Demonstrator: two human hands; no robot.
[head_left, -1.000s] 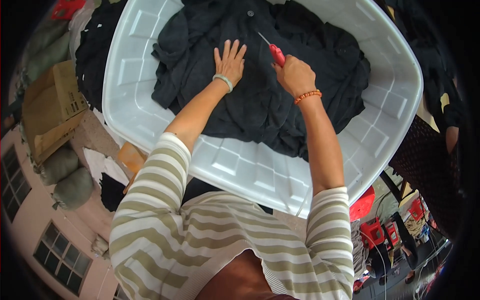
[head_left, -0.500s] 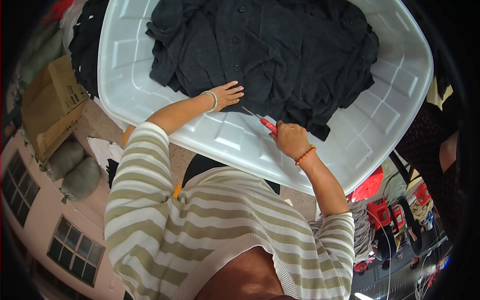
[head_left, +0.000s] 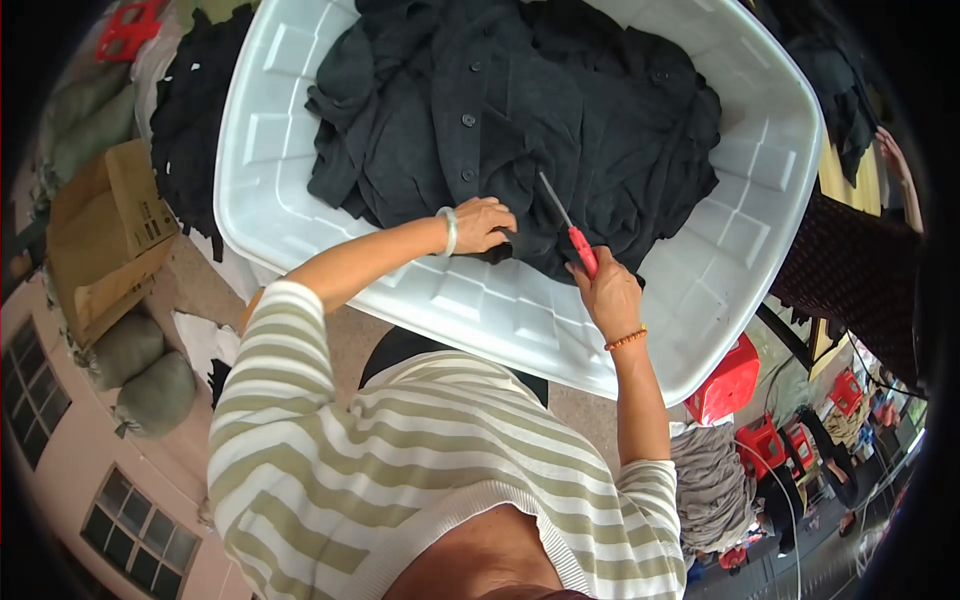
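We find the black buttoned garment (head_left: pixel 550 110) placket-up in the white plastic tub (head_left: pixel 470 312) and judge its handling partway: front spread, lower edge not yet flat. It lies toward one o'clock from the left hand (head_left: pixel 482 224), whose curled fingers grasp that edge, and toward eleven from the right hand (head_left: pixel 612 292), clenched around a red-handled, slim-bladed tool (head_left: pixel 582 251). Outside the tub, a red plastic stool (head_left: pixel 724 384) stands at four o'clock.

Tub (head_left: pixel 745 225) and black garment (head_left: pixel 600 130) cropped above, red handle (head_left: pixel 583 251) partly hidden
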